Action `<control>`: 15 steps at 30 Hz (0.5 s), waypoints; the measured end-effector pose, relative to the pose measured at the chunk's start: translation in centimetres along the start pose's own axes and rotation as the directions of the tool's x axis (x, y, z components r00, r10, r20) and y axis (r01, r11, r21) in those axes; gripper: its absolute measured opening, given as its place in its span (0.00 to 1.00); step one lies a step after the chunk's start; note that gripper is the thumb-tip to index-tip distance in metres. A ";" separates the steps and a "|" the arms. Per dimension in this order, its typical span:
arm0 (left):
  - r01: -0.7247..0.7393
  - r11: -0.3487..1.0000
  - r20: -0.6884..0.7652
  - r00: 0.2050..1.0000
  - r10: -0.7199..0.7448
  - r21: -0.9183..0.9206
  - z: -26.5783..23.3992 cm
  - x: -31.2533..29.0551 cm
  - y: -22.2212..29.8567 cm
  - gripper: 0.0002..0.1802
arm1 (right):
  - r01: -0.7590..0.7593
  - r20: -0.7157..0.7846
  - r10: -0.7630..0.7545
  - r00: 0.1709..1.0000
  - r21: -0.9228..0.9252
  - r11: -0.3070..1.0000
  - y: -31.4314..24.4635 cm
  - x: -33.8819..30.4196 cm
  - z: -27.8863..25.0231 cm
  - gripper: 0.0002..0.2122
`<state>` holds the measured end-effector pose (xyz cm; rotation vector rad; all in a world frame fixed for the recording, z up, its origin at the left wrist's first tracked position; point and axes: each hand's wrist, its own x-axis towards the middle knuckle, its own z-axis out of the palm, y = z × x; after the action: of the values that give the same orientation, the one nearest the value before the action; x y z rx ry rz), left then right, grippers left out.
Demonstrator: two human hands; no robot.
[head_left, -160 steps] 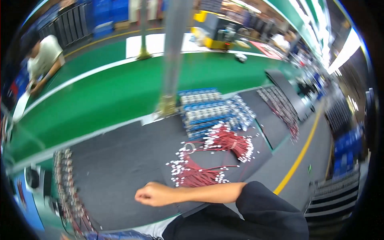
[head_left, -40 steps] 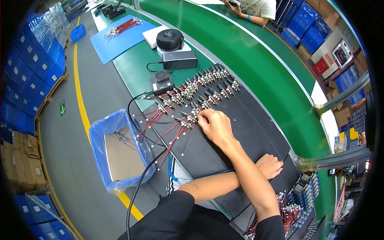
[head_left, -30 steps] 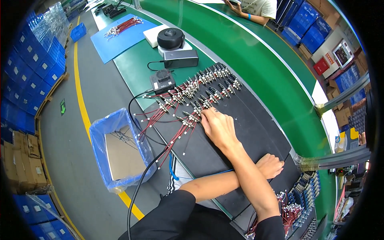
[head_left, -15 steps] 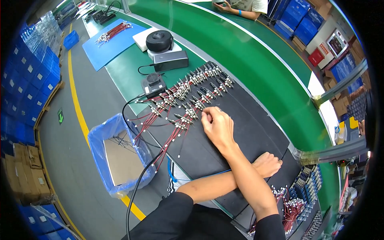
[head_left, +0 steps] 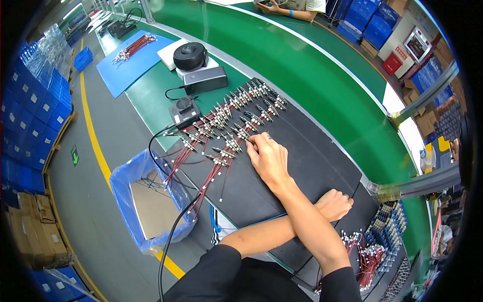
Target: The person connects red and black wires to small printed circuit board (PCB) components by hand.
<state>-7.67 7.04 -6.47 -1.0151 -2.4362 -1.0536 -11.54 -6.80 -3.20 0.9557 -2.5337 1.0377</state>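
Observation:
My forearms cross, the right one over the left. My right hand [head_left: 270,160] is closed in a pinch beside the lower row of small wired parts with black clips [head_left: 241,132]; whatever its fingertips grip is hidden. Red wires [head_left: 204,189] with white plugs trail from these rows over the near left edge of the black mat [head_left: 312,146]. My left hand [head_left: 334,205] rests on the mat farther right, its fingers curled and their inner side out of sight. A blue cord [head_left: 261,220] runs beside the left forearm.
A small black device [head_left: 185,111], a grey box [head_left: 205,80] and a black round object [head_left: 190,56] stand beyond the rows. A lined blue bin [head_left: 132,176] stands left of the bench. Bundled red wires [head_left: 371,259] lie right. Another person's hand [head_left: 269,7] shows across the green belt.
The whole view has shifted slightly, so the bench things sit a little farther left. My right fingertips stay by the clipped parts, with the hand barely moved. My left hand stays put.

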 end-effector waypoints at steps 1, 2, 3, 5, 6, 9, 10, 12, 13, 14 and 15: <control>-0.002 1.000 0.000 1.000 0.002 0.003 0.0 0.1 0.1 0.11 | -0.002 -0.004 0.002 1.000 -0.012 1.000 -0.1 0.0 -0.2 0.04; -0.008 1.000 0.002 1.000 0.008 0.003 -0.1 0.2 0.2 0.11 | -0.004 -0.009 0.004 1.000 -0.024 1.000 -0.2 0.1 -0.3 0.04; -0.009 1.000 0.003 1.000 0.009 0.002 0.0 0.2 0.1 0.12 | -0.002 -0.005 0.002 1.000 -0.021 1.000 -0.2 0.1 -0.2 0.04; 0.001 1.000 0.013 1.000 -0.001 0.004 0.0 0.2 -0.1 0.12 | 0.007 -0.061 -0.007 0.998 -0.003 1.000 -0.5 0.4 -0.1 0.04; 0.002 1.000 0.024 1.000 -0.002 0.002 -0.1 0.2 -0.1 0.12 | 0.010 -0.058 -0.010 0.998 -0.002 1.000 -0.7 0.6 -0.2 0.04; 0.080 0.997 0.059 0.995 -0.080 -0.007 -0.7 0.5 0.1 0.13 | 0.073 -0.141 -0.067 0.988 0.039 0.997 -1.5 2.1 -0.1 0.05; 0.078 0.997 0.056 0.995 -0.078 -0.007 -0.5 0.6 0.2 0.13 | 0.075 -0.141 -0.070 0.988 0.036 0.997 -1.4 2.7 -0.1 0.05; 0.071 0.997 0.001 0.997 -0.071 -0.035 -0.2 0.6 0.3 0.13 | 0.128 -0.077 -0.127 0.989 0.014 0.992 -1.5 4.3 0.1 0.04; 0.073 0.997 -0.002 0.997 -0.073 -0.030 -0.1 0.5 0.3 0.13 | 0.092 -0.018 -0.092 0.996 -0.006 0.996 -1.9 5.0 0.4 0.04; 0.074 0.997 -0.014 0.997 -0.074 -0.038 0.0 0.4 0.2 0.13 | 0.097 -0.018 -0.097 0.995 -0.004 0.995 -1.9 5.6 0.9 0.04; 0.075 0.996 -0.027 0.997 -0.076 -0.047 0.1 0.3 0.2 0.13 | 0.103 0.015 -0.102 0.995 -0.051 0.993 -1.8 6.1 1.4 0.05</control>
<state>-7.76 7.35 -6.22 -0.9217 -2.4551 -1.1455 -14.92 -11.70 -0.56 1.0686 -2.4790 0.9357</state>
